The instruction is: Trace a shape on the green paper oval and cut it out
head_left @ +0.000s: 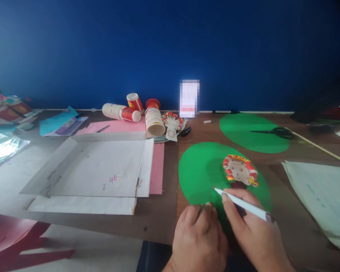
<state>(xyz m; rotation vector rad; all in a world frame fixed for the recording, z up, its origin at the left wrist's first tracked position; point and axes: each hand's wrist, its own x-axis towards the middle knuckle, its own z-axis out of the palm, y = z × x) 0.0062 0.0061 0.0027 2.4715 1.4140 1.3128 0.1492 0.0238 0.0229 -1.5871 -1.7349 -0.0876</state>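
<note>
A white marker pen [243,206] with a dark end is held between the fingers of my right hand [256,236]. Its tip points left, over a green paper circle [197,168]; whether it touches the paper I cannot tell. My left hand [200,236] is closed, knuckles up, with its curled fingers at the near edge of that circle; its fingertips are hidden. Just beyond my right hand, a cut paper-cup piece [240,170] with a face drawn on it and a red and yellow fringe lies on the green paper.
Black scissors [280,132] lie on a second green circle [235,128], beside a thin stick [323,147]. A white cardboard tray [102,166] covers pink paper at left. Stacked paper cups [154,122] and a small paper figure [172,126] stand further back. Folded cloth-like sheet [323,196] lies right.
</note>
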